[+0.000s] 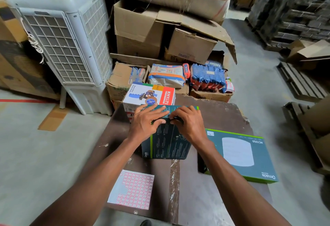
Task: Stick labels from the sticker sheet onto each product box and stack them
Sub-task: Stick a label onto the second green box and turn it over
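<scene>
Warehouse floor, brown board (pixel 223 122) as work surface. Left hand (pixel 147 121) flat, fingers spread on dark teal box (pixel 167 145) at board centre; right hand (pixel 187 123) pinching small item, unclear, on same box. Sticker sheet (pixel 132 189) near front edge. Second teal box (pixel 241 154) flat at right.

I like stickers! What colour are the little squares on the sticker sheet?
Pinkish-red outlines on a white sticker sheet, seen in the head view.

Both forearms are bare from the bottom edge of the view up to the wrists, with no sleeve reaching into sight. The left hand (pixel 149 121) and the right hand (pixel 189 123) are ungloved. The fingers (pixel 157 112) carry short nails. A dark shoe tip (pixel 145 223) shows at the bottom edge.
</scene>
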A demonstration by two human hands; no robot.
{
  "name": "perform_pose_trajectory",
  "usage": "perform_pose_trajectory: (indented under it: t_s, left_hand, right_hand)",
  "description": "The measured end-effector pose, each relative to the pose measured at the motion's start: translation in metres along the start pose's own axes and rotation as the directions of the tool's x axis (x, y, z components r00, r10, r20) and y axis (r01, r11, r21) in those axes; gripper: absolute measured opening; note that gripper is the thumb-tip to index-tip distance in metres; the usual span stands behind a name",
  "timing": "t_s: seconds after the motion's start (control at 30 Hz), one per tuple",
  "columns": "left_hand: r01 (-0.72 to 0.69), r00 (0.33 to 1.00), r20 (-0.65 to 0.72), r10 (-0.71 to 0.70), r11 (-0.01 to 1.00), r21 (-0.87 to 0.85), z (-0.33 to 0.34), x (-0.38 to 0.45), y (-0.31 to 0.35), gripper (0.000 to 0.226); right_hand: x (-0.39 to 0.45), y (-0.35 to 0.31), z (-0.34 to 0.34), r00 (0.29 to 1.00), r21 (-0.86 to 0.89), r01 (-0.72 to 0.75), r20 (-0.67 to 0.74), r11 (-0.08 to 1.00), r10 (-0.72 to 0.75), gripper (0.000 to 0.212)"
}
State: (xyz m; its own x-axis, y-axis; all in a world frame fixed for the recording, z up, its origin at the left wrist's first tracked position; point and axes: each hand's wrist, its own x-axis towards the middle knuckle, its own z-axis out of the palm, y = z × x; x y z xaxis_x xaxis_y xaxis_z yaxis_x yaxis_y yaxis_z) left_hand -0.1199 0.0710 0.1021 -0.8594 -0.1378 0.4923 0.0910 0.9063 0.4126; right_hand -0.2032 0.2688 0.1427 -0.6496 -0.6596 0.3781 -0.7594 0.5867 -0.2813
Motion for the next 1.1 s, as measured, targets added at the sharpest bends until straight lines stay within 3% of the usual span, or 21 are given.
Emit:
perform_pose_trajectory:
  t_s: [0.07, 0.17, 0.27, 0.47, 0.57, 0.67, 0.77, 0.83, 0.9, 1.0, 1.1]
  left_hand:
    - [-0.001, 1.0, -0.012, 0.001, 1.0, -0.002, 0.001, 0.0, 0.0, 0.043]
    - [-0.009, 0.999, -0.034, 0.009, 1.0, -0.007, 0.003, -0.002, -0.002, 0.044]
    - [-0.029, 0.998, -0.049, 0.029, 1.0, 0.003, 0.002, -0.003, -0.002, 0.049]
    - [0.017, 0.987, -0.156, -0.024, 0.999, -0.045, 0.008, -0.014, 0.0, 0.056]
    - [0.056, 0.983, -0.167, -0.071, 0.994, -0.093, 0.009, -0.019, 0.0, 0.072]
    - [0.191, 0.967, -0.138, -0.216, 0.966, -0.175, 0.01, -0.033, 0.0, 0.106]
    - [0.389, 0.907, -0.04, -0.419, 0.871, -0.299, 0.011, -0.045, 0.004, 0.123]
    - [0.484, 0.86, 0.032, -0.509, 0.794, -0.368, 0.019, -0.055, -0.004, 0.117]
    - [0.613, 0.786, 0.203, -0.583, 0.696, -0.374, 0.029, -0.069, -0.019, 0.088]
    - [0.728, 0.674, 0.408, -0.616, 0.648, -0.225, 0.044, -0.09, -0.034, 0.043]
    - [0.773, 0.61, 0.45, -0.652, 0.615, -0.156, 0.043, -0.093, -0.035, 0.042]
  right_hand:
    - [0.003, 0.002, -0.002, 0.999, -0.01, -0.009, 0.033, 1.0, 0.009, 0.028]
    - [0.005, 0.003, 0.0, 0.99, -0.009, -0.025, 0.14, 1.0, 0.026, 0.064]
    - [0.002, -0.001, 0.004, 0.967, -0.139, -0.014, 0.25, 0.99, 0.049, 0.093]
    - [0.006, -0.013, 0.011, 0.953, -0.276, -0.016, 0.285, 0.961, 0.098, 0.089]
    - [0.005, -0.013, 0.011, 0.952, -0.281, 0.001, 0.294, 0.96, 0.085, 0.089]
    - [0.005, -0.011, 0.008, 0.955, -0.278, 0.026, 0.29, 0.96, 0.058, 0.084]
    - [0.006, -0.01, 0.009, 0.964, -0.274, 0.04, 0.264, 0.961, 0.036, 0.081]
    - [0.006, -0.008, 0.009, 0.969, -0.275, 0.05, 0.246, 0.96, 0.02, 0.08]
    - [0.006, -0.006, 0.008, 0.971, -0.27, 0.061, 0.237, 0.961, 0.005, 0.077]
    - [0.007, -0.002, 0.006, 0.968, -0.25, 0.079, 0.251, 0.965, -0.014, 0.077]
    - [0.004, 0.001, 0.005, 0.965, -0.251, 0.104, 0.259, 0.962, -0.036, 0.078]
